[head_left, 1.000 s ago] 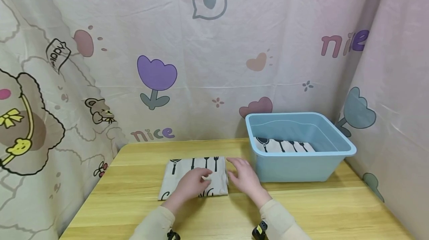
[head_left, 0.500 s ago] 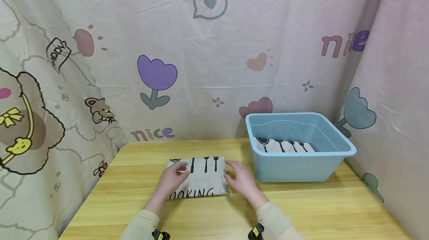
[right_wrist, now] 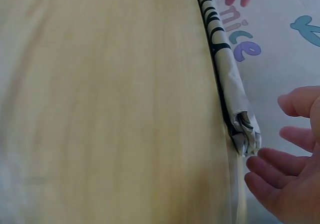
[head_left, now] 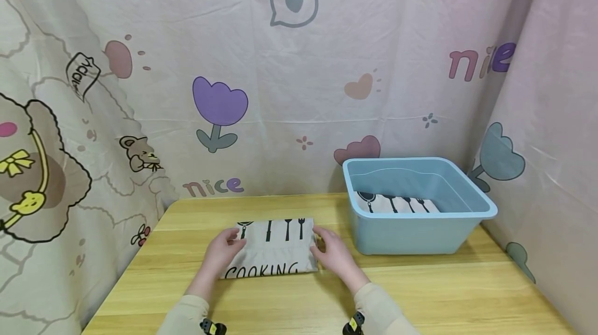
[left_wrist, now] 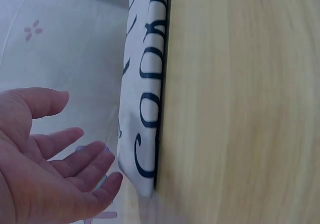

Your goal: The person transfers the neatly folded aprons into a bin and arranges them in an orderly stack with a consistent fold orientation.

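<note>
- Our left hand (head_left: 220, 253) and right hand (head_left: 333, 253) are open, fingers loose, one at each side of the folded cloth (head_left: 271, 253) on the table (head_left: 448, 293).
- We should slide both hands under evenly, keeping the fold neat.
- The blue tub (head_left: 460, 241) sits nearby.

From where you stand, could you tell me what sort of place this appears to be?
Probably a small staged work booth rather than a lived-in room: a cartoon-printed sheet hangs as backdrop on three sides of a bare wooden table, which holds only a folded cloth printed "COOKING" and a blue plastic tub with a similar cloth inside.
</note>
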The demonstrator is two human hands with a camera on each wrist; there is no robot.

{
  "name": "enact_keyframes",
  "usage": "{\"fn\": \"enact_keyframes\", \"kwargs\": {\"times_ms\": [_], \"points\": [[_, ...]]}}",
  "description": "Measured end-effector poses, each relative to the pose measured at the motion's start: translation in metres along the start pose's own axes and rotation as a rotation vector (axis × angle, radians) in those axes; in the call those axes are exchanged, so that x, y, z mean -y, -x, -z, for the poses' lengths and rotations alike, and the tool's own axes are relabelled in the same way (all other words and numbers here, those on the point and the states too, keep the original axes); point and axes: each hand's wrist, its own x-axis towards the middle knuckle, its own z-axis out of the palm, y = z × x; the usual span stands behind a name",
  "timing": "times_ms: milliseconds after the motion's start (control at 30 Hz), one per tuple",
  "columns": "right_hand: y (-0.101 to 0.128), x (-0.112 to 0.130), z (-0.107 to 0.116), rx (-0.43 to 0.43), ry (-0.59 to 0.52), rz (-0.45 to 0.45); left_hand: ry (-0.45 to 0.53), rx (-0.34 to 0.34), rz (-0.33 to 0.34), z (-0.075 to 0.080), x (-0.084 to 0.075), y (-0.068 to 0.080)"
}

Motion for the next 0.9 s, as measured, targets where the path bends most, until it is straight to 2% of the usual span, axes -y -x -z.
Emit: {"fn": "enact_keyframes", "kwargs": {"times_ms": [267, 433, 733, 900], "points": [[-0.003, 0.002, 0.000, 0.056, -0.047, -0.064, -0.005, 0.025, 0.055, 0.009, 0.008, -0.002], [-0.007, 0.001, -0.001, 0.063, -0.109, -0.118, 0.029, 0.048, 0.112, 0.011, 0.011, -0.005], [-0.010, -0.002, -0.002, 0.048, -0.265, -0.214, 0.176, 0.070, 0.275, 0.016, 0.013, -0.008], [-0.009, -0.004, 0.000, 0.049, -0.306, -0.246, 0.262, 0.082, 0.330, 0.016, 0.018, -0.010]]}}
